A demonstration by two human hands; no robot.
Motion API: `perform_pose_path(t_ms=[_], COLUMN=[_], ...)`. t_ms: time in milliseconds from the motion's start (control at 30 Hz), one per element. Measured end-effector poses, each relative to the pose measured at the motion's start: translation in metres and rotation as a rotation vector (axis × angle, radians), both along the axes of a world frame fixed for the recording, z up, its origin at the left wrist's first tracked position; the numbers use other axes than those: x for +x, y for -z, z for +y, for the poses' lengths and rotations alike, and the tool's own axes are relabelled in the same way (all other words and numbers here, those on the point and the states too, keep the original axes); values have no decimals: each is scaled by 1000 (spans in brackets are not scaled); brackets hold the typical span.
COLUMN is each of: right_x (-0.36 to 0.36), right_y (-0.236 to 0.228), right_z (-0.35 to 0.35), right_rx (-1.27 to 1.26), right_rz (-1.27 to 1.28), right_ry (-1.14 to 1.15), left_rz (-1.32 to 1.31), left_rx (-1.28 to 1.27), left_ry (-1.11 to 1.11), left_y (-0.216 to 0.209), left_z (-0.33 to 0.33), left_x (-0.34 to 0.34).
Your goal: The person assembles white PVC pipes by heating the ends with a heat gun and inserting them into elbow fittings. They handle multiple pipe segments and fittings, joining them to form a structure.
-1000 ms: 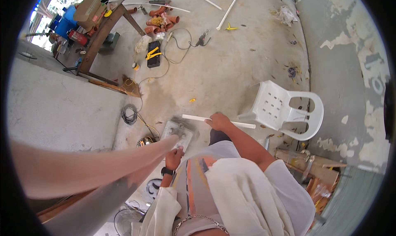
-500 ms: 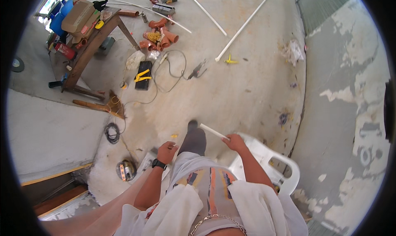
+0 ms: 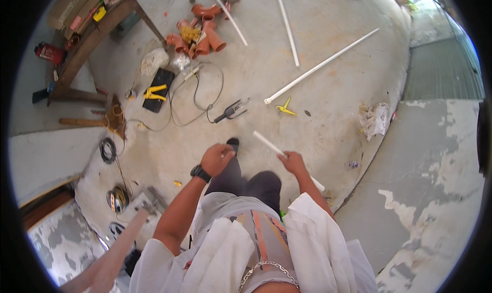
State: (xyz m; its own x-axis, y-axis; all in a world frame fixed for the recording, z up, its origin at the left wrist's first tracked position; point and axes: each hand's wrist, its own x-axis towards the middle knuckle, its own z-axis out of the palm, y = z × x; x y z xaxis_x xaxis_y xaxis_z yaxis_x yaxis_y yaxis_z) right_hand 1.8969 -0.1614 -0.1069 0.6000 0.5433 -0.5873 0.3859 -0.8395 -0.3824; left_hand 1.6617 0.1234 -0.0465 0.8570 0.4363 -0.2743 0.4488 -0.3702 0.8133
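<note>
"So, what has just changed on your feed?"

"From my remote seat, I see a short white pipe (image 3: 267,142) with both ends showing, one on each side of the right hand (image 3: 293,163); half a second ago its lower end was hidden. It slants from upper left to lower right, above the concrete floor (image 3: 330,121). The white chair that showed beneath that arm has left the view."

"How is it gripped?"

"The right fingers are wrapped round the pipe near its middle. The left hand (image 3: 217,159), with a black watch (image 3: 200,173) on its wrist, is loosely curled and well apart from the pipe. I cannot tell whether its fingertips pinch anything. It appears just beside a dark shoe (image 3: 233,143)."

"And what does that mean for the work?"

"One hand alone bears the pipe, so I judge its steadiness depends on that single grip. Both dark trouser legs now show, suggesting a changed stance. Ahead, a yellow tool (image 3: 285,109) lies near the closer end of a long white pipe (image 3: 323,65); a black corded tool (image 3: 231,111) lies farther left."
</note>
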Motion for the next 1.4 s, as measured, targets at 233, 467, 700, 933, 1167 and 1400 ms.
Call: perform_pose_path(t_ms=[233,467,700,933,1167,1400], right_x=[174,319,418,452,463,479], right_y=[69,301,488,564,598,606], right_z=[45,76,137,156,136,136], right_rx=[96,-147,-81,55,126,40], right_rz=[19,-33,-153,-71,-67,-166], right_ry=[-31,-294,-644,-834,-672,-766], left_rz=[217,589,755,658,577,253], left_rx=[1,171,374,205,292,156], left_ry=[-192,-221,-114,-115,-240,-348], left_y=[78,342,550,600,570,510], left_z=[12,4,82,112,98,74], left_x=[104,110,130,125,110,142])
